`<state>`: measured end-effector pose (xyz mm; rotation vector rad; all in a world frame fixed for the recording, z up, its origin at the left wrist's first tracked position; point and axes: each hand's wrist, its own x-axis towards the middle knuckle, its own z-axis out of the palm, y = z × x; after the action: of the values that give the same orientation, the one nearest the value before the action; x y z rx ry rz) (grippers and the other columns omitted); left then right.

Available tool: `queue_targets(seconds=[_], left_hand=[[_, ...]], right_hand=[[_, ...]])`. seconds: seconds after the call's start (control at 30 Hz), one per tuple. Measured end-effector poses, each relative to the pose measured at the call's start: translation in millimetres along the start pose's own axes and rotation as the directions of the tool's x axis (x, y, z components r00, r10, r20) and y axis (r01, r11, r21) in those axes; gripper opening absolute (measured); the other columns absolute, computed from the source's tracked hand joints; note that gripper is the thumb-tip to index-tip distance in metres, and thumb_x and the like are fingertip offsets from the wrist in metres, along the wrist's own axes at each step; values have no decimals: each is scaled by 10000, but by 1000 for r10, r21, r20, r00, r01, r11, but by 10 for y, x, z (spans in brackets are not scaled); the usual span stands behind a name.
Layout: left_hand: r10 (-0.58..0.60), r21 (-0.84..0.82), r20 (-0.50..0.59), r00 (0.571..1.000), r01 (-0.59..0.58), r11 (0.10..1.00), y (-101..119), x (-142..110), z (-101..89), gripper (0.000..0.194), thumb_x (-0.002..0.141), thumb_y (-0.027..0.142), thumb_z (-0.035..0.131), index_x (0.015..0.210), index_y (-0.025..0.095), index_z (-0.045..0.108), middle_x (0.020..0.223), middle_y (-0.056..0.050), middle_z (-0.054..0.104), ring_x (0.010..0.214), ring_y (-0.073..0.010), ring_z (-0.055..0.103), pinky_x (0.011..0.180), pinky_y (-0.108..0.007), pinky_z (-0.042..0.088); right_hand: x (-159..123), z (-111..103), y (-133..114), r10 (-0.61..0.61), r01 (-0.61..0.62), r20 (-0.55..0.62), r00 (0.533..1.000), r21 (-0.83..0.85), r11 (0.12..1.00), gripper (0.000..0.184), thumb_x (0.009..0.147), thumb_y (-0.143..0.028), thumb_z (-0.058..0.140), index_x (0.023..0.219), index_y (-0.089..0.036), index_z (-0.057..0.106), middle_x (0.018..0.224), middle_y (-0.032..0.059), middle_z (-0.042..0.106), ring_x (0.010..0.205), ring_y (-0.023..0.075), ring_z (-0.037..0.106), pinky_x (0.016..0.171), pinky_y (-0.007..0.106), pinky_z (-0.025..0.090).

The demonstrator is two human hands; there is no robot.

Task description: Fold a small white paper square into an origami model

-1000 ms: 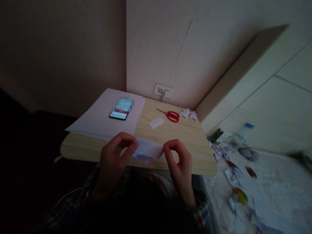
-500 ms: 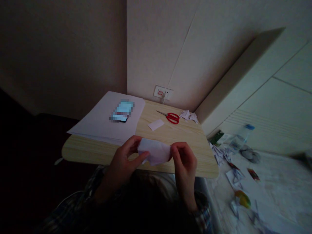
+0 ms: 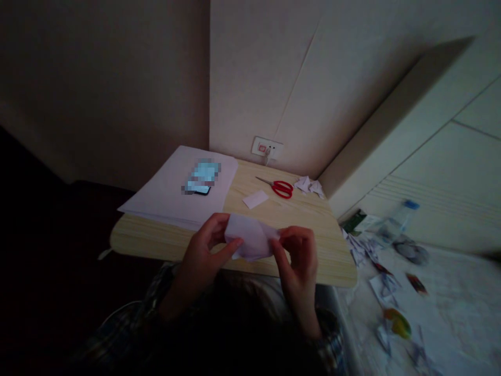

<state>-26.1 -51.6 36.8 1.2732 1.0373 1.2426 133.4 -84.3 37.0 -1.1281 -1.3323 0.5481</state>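
The person's left hand (image 3: pixel 203 253) grips the near-left end of a folded white paper (image 3: pixel 250 237), thumb on its face and fingers behind. The right hand (image 3: pixel 299 256) pinches the paper's right end between thumb and fingertips; how the fold runs there is too dim to tell. The paper is in the air over the front edge of a wooden table (image 3: pixel 321 230). Just beyond it, a small white slip (image 3: pixel 255 199) lies flat on the wood, near red-handled scissors (image 3: pixel 282 189) whose blades point left. Folded paper pieces (image 3: pixel 309 185) sit beside the scissors at the far right corner. To the left, a phone (image 3: pixel 202 177) with a lit screen rests on large white sheets (image 3: pixel 164 196).
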Motion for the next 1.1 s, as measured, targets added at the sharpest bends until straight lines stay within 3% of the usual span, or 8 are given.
queue_targets(seconds=[0.13, 0.37, 0.53, 0.87, 1.1], left_hand=[[-10, -22, -15, 1000, 10, 1000, -4, -15, -5, 327, 702, 250, 703, 965, 160, 530, 941, -63, 706, 841, -190, 681, 721, -266, 531], [9, -72, -55, 998, -13, 997, -62, -3, -32, 447, 717, 253, 715, 1088, 177, 478, 929, -51, 719, 806, -170, 676, 692, -243, 518], [25, -81, -55, 998, -30, 996, -50, -6, -34, 505, 739, 254, 706, 1176, 182, 462, 942, -42, 711, 812, -156, 668, 693, -222, 510], [54, 54, -38, 998, -52, 997, 12, -37, -35, 534, 764, 279, 680, 1255, 201, 485, 879, -15, 697, 793, -155, 668, 695, -220, 521], [94, 146, -31, 995, -88, 985, 11, -53, -50, 390, 771, 266, 666, 1149, 200, 596, 782, 16, 642, 725, -134, 632, 673, -212, 522]], right_hand=[[8, -9, 24, 0, 5, 100, 995, -49, 999, 81, 848, -163, 595, 874, -232, 563, 774, -21, 581, 697, 115, 566, 642, 230, 483], [24, 35, 14, 48, -39, 191, 980, -50, 998, 398, 763, -192, 676, 1119, -270, 516, 1024, 24, 597, 871, 164, 579, 685, 269, 526], [21, 45, 16, 93, -80, 223, 970, -67, 995, 451, 761, -202, 672, 1164, -271, 482, 1088, 46, 577, 941, 184, 574, 711, 284, 538], [20, 45, 26, 93, -86, 152, 984, -47, 995, 353, 775, -156, 620, 1099, -262, 528, 948, 1, 607, 858, 144, 584, 705, 243, 520], [41, 17, 25, 165, -165, 37, 986, -17, 986, 48, 826, -236, 586, 864, -214, 605, 723, -23, 618, 662, 115, 579, 604, 214, 469]])
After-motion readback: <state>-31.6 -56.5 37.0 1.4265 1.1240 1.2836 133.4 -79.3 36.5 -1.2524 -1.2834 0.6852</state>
